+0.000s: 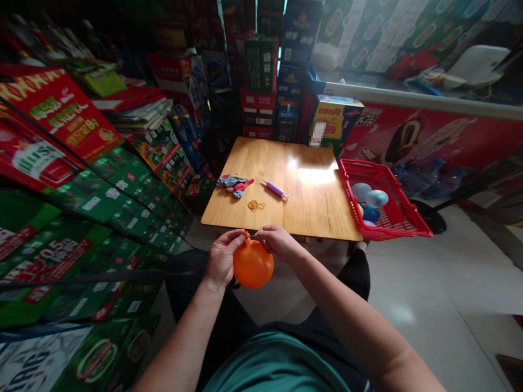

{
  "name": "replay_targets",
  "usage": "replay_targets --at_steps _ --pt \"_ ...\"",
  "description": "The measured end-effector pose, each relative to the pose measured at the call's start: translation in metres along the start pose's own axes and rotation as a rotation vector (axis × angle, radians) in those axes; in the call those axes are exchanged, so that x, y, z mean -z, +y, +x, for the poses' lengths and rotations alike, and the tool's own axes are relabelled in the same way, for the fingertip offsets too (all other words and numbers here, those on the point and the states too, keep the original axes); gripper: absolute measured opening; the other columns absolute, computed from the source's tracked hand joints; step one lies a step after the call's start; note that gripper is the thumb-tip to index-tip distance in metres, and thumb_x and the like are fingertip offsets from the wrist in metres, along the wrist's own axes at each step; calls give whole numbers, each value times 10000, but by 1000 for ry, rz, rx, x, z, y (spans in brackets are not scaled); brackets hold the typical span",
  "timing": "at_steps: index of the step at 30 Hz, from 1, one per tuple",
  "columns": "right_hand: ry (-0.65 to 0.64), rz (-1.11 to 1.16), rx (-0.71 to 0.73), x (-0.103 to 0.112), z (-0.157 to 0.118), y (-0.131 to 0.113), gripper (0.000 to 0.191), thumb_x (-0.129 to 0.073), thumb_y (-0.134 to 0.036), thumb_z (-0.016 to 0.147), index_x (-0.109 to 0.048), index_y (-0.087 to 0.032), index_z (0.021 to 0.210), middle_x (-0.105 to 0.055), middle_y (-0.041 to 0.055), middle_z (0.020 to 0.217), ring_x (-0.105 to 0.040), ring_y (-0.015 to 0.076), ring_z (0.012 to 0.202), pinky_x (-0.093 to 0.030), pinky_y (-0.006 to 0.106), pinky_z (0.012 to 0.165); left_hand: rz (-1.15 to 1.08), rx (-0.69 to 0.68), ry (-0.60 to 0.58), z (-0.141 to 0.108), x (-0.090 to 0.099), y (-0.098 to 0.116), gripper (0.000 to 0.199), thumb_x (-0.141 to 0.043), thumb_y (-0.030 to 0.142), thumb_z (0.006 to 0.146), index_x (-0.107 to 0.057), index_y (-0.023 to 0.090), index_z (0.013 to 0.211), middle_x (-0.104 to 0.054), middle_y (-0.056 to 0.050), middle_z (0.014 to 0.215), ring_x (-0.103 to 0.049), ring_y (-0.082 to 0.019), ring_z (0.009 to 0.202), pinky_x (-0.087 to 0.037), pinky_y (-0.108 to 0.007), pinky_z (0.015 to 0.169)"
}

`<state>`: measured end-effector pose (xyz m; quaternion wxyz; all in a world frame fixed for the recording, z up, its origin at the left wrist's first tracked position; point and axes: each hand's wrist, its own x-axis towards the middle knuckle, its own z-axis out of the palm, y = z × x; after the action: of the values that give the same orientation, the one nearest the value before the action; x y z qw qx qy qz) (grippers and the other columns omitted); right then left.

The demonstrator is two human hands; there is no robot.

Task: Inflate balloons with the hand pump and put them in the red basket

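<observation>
An inflated orange balloon hangs between my hands, just off the near edge of the table. My left hand is closed in a pinch on its neck. My right hand is also closed, its fingertips pulling a thin yellowish rubber band beside the neck. On the wooden table lie a small pile of loose rubber bands, a purple balloon pump and several limp patterned balloons.
A red basket holding several inflated balloons stands against the table's right side. Stacked green drink cartons line the left. A yellow and blue box sits behind the table, near a freezer with a red front.
</observation>
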<state>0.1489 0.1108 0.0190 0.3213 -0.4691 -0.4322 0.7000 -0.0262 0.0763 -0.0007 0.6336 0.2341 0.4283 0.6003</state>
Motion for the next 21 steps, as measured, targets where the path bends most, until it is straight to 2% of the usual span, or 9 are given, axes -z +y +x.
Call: replay_targets --at_steps 6,10,15,18,21 --pt "-60 66 -53 3 -1 -4 154 -690 -259 708 -573 -191 635 -462 -53 527 -351 82 459 -220 249 448 -64 63 36 2 3 -3 440 -1016 241 600 -806 165 979 -805 -62 904 -732 -137 768 -575 -239 755" --pt "-75 94 -126 4 -1 -6 168 -687 -248 706 -560 -187 615 -463 -48 535 -353 75 452 -223 236 434 -33 63 -3 1 3 -2 343 -996 263 639 -795 162 899 -792 -61 872 -725 -145 774 -568 -241 756" --pt "-14 65 -185 5 7 -1 175 -694 -217 702 -566 -183 587 -464 -41 502 -368 80 423 -230 236 405 80 24 -142 -1 4 -2 258 -942 307 734 -798 187 912 -770 -35 903 -696 -137 787 -544 -231 751" --pt "2 60 -203 5 12 4 188 -697 -195 700 -560 -180 571 -458 -41 479 -361 78 408 -219 236 396 261 4 -249 -1 5 1 220 -890 339 798 -802 183 927 -767 -47 910 -695 -159 805 -530 -243 742" --pt "-7 85 -212 3 13 9 179 -680 -182 706 -555 -181 577 -473 -36 484 -364 79 415 -248 235 407 443 -19 -321 0 5 3 205 -831 355 847 -797 173 934 -780 -65 929 -709 -189 855 -532 -275 802"
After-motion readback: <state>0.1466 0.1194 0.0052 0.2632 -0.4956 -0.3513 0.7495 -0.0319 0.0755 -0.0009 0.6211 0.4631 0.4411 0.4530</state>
